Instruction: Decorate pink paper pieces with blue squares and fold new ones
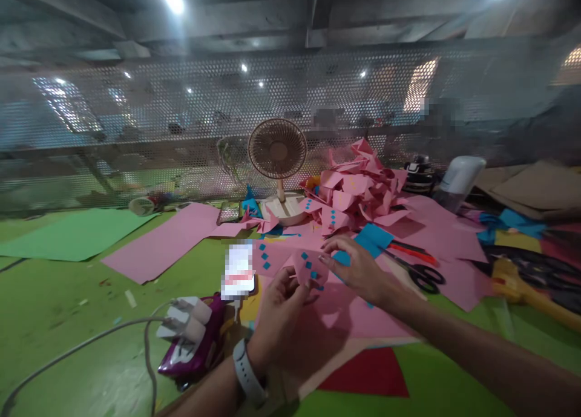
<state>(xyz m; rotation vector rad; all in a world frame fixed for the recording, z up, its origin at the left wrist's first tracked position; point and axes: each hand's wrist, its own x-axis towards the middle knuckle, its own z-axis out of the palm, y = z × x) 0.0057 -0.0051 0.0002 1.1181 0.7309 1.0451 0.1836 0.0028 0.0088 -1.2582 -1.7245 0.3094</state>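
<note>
My left hand [284, 302] has thumb and fingers closed on a folded pink paper piece [300, 265] with a row of small blue diamonds on it. At the upper right edge of that piece are the bent fingertips of my right hand [356, 269]; whatever they pinch is too small to make out. Left of it lies another pink piece with blue diamonds [275, 258]. Pink sheets [358, 317] spread out underneath. Behind my right hand is a bright blue paper [374, 238]. Black-handled scissors [425, 278] rest to its right, beside a red pen-like item [413, 252].
A heap of folded pink paper [358, 187] stands behind, next to a small fan [278, 151]. On the left are a lit phone [238, 272], a purple power bank-like object with white plugs [190, 323], cables and a green sheet [72, 232]. Dark red paper [370, 371] lies in front.
</note>
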